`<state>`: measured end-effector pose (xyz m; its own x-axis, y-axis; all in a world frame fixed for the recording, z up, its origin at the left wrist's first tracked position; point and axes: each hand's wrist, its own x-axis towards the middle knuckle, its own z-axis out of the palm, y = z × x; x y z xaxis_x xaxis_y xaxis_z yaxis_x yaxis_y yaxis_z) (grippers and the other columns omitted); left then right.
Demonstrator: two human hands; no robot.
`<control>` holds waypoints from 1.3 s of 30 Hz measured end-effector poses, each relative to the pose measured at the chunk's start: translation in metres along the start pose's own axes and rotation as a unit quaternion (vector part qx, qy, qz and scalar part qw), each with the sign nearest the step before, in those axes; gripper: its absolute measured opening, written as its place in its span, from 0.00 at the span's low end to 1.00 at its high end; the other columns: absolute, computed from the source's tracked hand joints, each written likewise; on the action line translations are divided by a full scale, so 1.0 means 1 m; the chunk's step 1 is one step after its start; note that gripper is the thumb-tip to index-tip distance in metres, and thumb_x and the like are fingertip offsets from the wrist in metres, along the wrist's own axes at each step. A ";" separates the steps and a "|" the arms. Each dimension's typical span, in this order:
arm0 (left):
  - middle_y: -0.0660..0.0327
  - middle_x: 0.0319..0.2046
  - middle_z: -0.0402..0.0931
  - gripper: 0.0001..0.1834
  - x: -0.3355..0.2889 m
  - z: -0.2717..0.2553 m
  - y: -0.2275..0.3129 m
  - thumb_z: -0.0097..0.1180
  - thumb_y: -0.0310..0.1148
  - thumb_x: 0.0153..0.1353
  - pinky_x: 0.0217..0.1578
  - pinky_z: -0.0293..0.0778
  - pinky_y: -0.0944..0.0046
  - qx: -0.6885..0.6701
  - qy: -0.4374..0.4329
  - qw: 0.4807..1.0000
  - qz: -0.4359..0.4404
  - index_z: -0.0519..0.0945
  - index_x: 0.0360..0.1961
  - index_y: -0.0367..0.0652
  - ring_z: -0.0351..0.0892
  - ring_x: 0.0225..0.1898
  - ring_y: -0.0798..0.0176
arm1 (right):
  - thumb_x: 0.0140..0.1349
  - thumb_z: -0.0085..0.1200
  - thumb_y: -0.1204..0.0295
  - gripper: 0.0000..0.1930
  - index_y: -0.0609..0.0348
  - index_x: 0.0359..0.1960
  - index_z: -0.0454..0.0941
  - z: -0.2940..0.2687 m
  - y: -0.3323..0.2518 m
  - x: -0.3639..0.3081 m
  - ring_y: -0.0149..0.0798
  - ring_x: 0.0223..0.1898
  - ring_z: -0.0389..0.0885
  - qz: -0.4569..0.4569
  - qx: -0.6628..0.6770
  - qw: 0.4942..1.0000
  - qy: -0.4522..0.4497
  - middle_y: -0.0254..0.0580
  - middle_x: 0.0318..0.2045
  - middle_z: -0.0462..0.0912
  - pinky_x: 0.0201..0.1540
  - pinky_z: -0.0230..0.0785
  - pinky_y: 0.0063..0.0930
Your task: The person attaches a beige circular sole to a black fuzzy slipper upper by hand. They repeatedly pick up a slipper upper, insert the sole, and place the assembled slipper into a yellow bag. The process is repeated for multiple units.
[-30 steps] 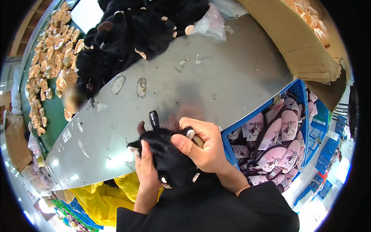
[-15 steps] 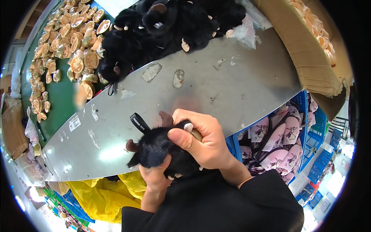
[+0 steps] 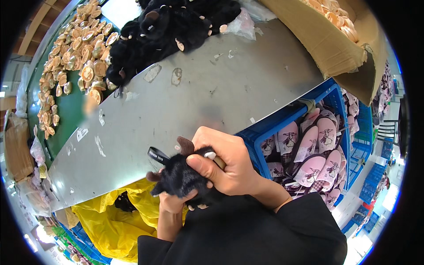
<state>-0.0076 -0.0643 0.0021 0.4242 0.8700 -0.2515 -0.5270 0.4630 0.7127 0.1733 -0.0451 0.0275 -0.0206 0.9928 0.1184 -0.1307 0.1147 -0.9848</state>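
A small black plush toy (image 3: 181, 174) with brown ribbed horn-like or ear-like pieces and a black ribbon loop (image 3: 158, 155) is in both hands near my body. My right hand (image 3: 234, 165) grips its right side, thumb pressed on the fur. A small white tip and a tan, rounded part show beside those fingers; how the tan part is joined is hidden. My left hand (image 3: 173, 204) closes round the toy's underside, with its fingers mostly covered by fur. Pale little claw-like bits stick out at the bottom.
A grey metal table (image 3: 190, 97) lies ahead, carrying a heap of black plush toys (image 3: 163, 35). Tan molded pieces (image 3: 84, 44) cover a green surface at the left. A cardboard box (image 3: 318, 39), a blue crate (image 3: 260, 154) of pink slippers (image 3: 309, 170) and a yellow bag (image 3: 101, 221) stand around.
The view has shifted rightward and down, showing more of the slipper crate and the opening of the yellow bag. Both hands still grip the plush toy, which has tilted slightly.
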 end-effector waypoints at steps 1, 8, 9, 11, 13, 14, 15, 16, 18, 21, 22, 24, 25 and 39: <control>0.53 0.44 0.82 0.39 -0.003 -0.002 -0.001 0.74 0.24 0.45 0.43 0.82 0.64 -0.002 -0.026 1.000 0.012 0.72 0.61 0.31 0.86 0.41 0.58 | 0.70 0.60 0.70 0.09 0.65 0.36 0.76 0.003 0.001 -0.003 0.25 0.22 0.72 -0.035 -0.048 0.998 0.006 0.38 0.30 0.75 0.26 0.62 0.20; 0.48 0.63 0.73 0.30 -0.009 0.026 0.005 0.64 0.19 0.59 0.64 0.68 0.56 0.045 0.153 0.975 0.154 0.69 0.63 0.32 0.75 0.62 0.57 | 0.69 0.55 0.78 0.14 0.61 0.53 0.66 0.024 0.012 -0.021 0.34 0.41 0.79 -0.025 0.030 0.994 0.097 0.46 0.46 0.75 0.46 0.75 0.28; 0.46 0.66 0.70 0.29 -0.010 0.029 0.005 0.62 0.18 0.62 0.66 0.67 0.54 0.006 0.154 0.973 0.170 0.67 0.63 0.32 0.75 0.63 0.54 | 0.72 0.48 0.79 0.13 0.62 0.55 0.63 0.025 0.004 -0.024 0.34 0.47 0.80 -0.010 0.106 0.989 0.103 0.47 0.50 0.74 0.52 0.77 0.31; 0.45 0.68 0.68 0.30 -0.012 0.026 0.007 0.60 0.17 0.64 0.66 0.66 0.52 -0.004 0.188 0.964 0.187 0.64 0.65 0.32 0.74 0.64 0.52 | 0.75 0.45 0.79 0.12 0.63 0.56 0.60 0.026 -0.002 -0.029 0.37 0.48 0.83 0.003 0.149 0.987 0.059 0.51 0.47 0.79 0.55 0.79 0.33; 0.44 0.69 0.66 0.30 -0.012 0.017 0.000 0.58 0.17 0.65 0.66 0.67 0.51 0.012 0.215 0.954 0.210 0.62 0.66 0.32 0.74 0.65 0.51 | 0.76 0.46 0.77 0.13 0.62 0.57 0.58 0.031 -0.005 -0.037 0.37 0.44 0.85 0.038 0.203 0.978 0.013 0.52 0.44 0.82 0.50 0.80 0.30; 0.44 0.69 0.66 0.30 -0.014 0.016 0.002 0.57 0.17 0.65 0.66 0.67 0.52 0.002 0.202 0.962 0.184 0.62 0.66 0.33 0.73 0.65 0.51 | 0.76 0.47 0.76 0.14 0.62 0.57 0.58 0.036 -0.007 -0.038 0.37 0.41 0.86 0.059 0.223 0.973 -0.006 0.53 0.42 0.83 0.47 0.81 0.28; 0.44 0.69 0.65 0.30 -0.016 0.016 0.005 0.57 0.17 0.66 0.66 0.67 0.52 -0.008 0.188 0.970 0.157 0.61 0.67 0.33 0.73 0.65 0.51 | 0.76 0.49 0.75 0.12 0.62 0.55 0.63 0.042 -0.007 -0.041 0.32 0.35 0.86 0.071 0.221 0.973 0.015 0.48 0.38 0.85 0.38 0.81 0.22; 0.44 0.70 0.65 0.29 -0.020 0.015 0.007 0.56 0.18 0.66 0.65 0.67 0.53 -0.016 0.176 0.975 0.133 0.61 0.67 0.33 0.73 0.65 0.51 | 0.76 0.50 0.74 0.10 0.63 0.53 0.66 0.042 -0.006 -0.039 0.31 0.33 0.85 0.067 0.171 0.983 -0.012 0.46 0.35 0.85 0.36 0.80 0.21; 0.45 0.65 0.71 0.19 -0.027 0.013 0.008 0.56 0.19 0.68 0.63 0.69 0.56 -0.018 0.178 0.978 0.112 0.71 0.59 0.31 0.75 0.63 0.52 | 0.75 0.52 0.73 0.08 0.63 0.50 0.71 0.040 -0.004 -0.034 0.27 0.29 0.85 0.056 0.071 0.994 -0.064 0.42 0.31 0.85 0.33 0.78 0.19; 0.51 0.52 0.82 0.09 -0.033 0.002 0.004 0.58 0.22 0.68 0.56 0.73 0.62 0.015 0.204 0.975 0.086 0.80 0.47 0.29 0.81 0.52 0.61 | 0.73 0.56 0.71 0.09 0.63 0.47 0.76 0.045 -0.005 -0.031 0.24 0.27 0.83 0.066 0.059 0.996 -0.027 0.37 0.28 0.84 0.30 0.75 0.17; 0.53 0.49 0.83 0.09 -0.033 0.001 0.004 0.59 0.22 0.68 0.54 0.73 0.63 0.024 0.205 0.974 0.097 0.80 0.47 0.29 0.81 0.49 0.63 | 0.73 0.57 0.70 0.09 0.63 0.48 0.77 0.045 -0.005 -0.030 0.23 0.27 0.83 0.065 0.039 0.997 -0.026 0.36 0.28 0.84 0.30 0.75 0.17; 0.57 0.43 0.84 0.10 -0.033 0.001 0.002 0.59 0.23 0.68 0.51 0.73 0.66 0.041 0.205 0.971 0.118 0.80 0.48 0.29 0.81 0.44 0.66 | 0.72 0.57 0.70 0.10 0.66 0.46 0.77 0.048 -0.004 -0.027 0.25 0.26 0.83 0.043 -0.014 0.999 -0.019 0.37 0.28 0.85 0.28 0.75 0.17; 0.58 0.42 0.84 0.10 -0.031 0.005 0.004 0.60 0.23 0.68 0.51 0.73 0.67 0.049 0.215 0.967 0.127 0.80 0.48 0.29 0.81 0.44 0.67 | 0.72 0.58 0.69 0.11 0.68 0.45 0.78 0.048 -0.003 -0.026 0.26 0.25 0.83 0.032 -0.041 0.999 -0.015 0.38 0.28 0.85 0.27 0.74 0.17; 0.57 0.34 0.83 0.10 -0.018 -0.002 0.003 0.60 0.24 0.66 0.40 0.76 0.66 0.325 0.184 0.905 0.204 0.80 0.46 0.31 0.80 0.35 0.68 | 0.68 0.60 0.66 0.20 0.69 0.53 0.74 0.060 0.037 -0.014 0.49 0.28 0.82 -0.223 -0.342 0.911 0.059 0.53 0.35 0.82 0.31 0.76 0.34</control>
<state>-0.0188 -0.0783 0.0076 -0.0458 0.9989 0.0032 0.0112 -0.0027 0.9999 0.1092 -0.0567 -0.0026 -0.0038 0.8345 0.5511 0.5485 0.4625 -0.6966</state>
